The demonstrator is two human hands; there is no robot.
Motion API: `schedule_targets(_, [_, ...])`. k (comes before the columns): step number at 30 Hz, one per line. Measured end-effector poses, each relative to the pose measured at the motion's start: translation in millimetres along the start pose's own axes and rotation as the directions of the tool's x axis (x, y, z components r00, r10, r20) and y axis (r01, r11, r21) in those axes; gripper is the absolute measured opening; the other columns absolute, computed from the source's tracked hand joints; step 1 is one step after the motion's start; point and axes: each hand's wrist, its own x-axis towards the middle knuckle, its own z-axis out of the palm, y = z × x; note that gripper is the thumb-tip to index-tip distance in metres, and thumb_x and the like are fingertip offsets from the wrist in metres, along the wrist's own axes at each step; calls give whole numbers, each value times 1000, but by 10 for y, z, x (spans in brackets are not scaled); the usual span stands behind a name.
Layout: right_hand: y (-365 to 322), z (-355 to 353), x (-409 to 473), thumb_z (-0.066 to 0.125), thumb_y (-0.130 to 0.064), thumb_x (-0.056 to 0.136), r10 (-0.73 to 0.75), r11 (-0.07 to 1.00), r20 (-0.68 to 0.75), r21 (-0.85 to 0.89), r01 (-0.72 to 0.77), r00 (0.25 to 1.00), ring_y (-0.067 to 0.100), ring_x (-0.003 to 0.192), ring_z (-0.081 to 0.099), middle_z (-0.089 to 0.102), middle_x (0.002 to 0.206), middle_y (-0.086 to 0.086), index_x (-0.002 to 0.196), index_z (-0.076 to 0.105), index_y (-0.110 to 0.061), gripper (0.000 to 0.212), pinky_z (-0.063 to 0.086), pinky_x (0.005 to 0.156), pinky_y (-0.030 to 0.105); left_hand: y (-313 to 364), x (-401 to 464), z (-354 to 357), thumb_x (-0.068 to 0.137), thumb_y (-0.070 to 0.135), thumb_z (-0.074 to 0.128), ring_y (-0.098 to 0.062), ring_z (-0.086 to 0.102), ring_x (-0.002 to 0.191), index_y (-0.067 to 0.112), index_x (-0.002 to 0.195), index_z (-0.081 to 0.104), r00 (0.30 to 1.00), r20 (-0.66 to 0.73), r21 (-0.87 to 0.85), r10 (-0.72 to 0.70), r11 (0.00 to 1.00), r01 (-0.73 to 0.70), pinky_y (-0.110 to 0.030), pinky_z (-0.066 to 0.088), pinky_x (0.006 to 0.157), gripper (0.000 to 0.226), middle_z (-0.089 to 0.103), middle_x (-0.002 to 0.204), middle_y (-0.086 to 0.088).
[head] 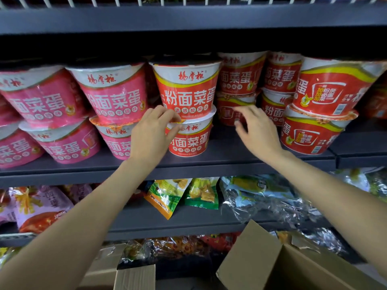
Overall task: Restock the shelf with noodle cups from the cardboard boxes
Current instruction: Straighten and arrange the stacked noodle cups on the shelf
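Observation:
Two red noodle cups stand stacked at the middle of the dark shelf (209, 164): an upper cup (186, 88) on a lower cup (191, 141). My left hand (152, 132) touches the left rim of the lower cup with curled fingertips where the two cups meet. Just right of the stack, my right hand (257, 130) hovers with fingers spread and relaxed, holding nothing. Pink noodle cups (113, 95) are stacked to the left, more red cups (324, 97) to the right. An open cardboard box (261, 266) sits at the bottom right.
Another cardboard box flap (134, 277) shows at the bottom centre. The shelf below holds snack bags (184, 195) and clear plastic packets (272, 201). A dark shelf board (188, 17) runs close above the upper cups. A gap lies behind my right hand.

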Motion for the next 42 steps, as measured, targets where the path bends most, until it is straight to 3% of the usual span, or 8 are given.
schedule_targets(9, [440,541,579,56,-4,86,118,968,-20,-220,-120,993,38,127,40,44,137,20,131,51,-5,46,36,97,51,-50,45,-50,88,29,63,-19,58,69,15,84,66,991,10,129,130,983,-131,-12,19,48,15,62,83,0])
schedule_targets(15, [452,640,652,54,6,84,23,997,-16,-74,-24,1000,41,128,37,43,137,22,134,50,-4,51,48,89,50,-53,39,-50,89,32,58,-18,58,67,15,85,68,992,-34,125,125,985,-120,-13,19,50,20,62,81,0])
schedule_targets(18, [456,624,719,53,1,87,12,993,51,-120,-5,999,38,133,30,38,142,18,137,46,-6,51,46,85,48,-52,39,-29,89,30,62,-19,58,68,14,85,68,989,-60,128,132,984,-123,-20,26,51,17,61,81,-1])
schedule_targets(21, [579,564,771,50,-1,89,-34,989,-34,-146,28,999,39,122,41,48,133,19,124,56,0,36,46,79,46,-72,33,-21,90,31,61,-20,57,68,15,85,68,988,-60,122,140,984,-131,-23,28,51,18,61,80,-1])
schedule_targets(26, [836,510,795,55,-11,90,175,969,-86,-159,-187,981,39,114,48,51,124,21,121,53,0,33,44,87,46,-101,39,7,90,30,61,-20,57,69,15,86,68,986,-62,99,156,984,-150,-25,33,49,17,61,82,-1])
schedule_targets(32, [812,434,875,54,-14,91,150,969,-97,-182,-165,984,38,103,56,58,117,17,115,59,-5,26,43,74,40,-107,34,31,91,30,63,-21,57,69,14,86,69,986,-72,101,153,984,-146,-25,30,51,18,62,83,-2])
schedule_targets(37, [612,426,972,65,-24,86,128,987,-64,-91,-133,990,31,106,53,62,112,11,100,65,-7,22,43,78,37,-117,19,40,91,30,63,-20,56,68,13,87,69,986,-84,92,144,986,-136,-26,32,51,18,62,83,-2])
schedule_targets(42, [788,413,816,65,-21,86,242,969,-25,-53,-243,970,33,117,47,48,129,14,125,51,-9,43,44,86,39,-101,14,45,90,28,65,-21,57,69,13,87,69,986,-96,87,138,988,-129,-27,34,50,15,62,82,-2])
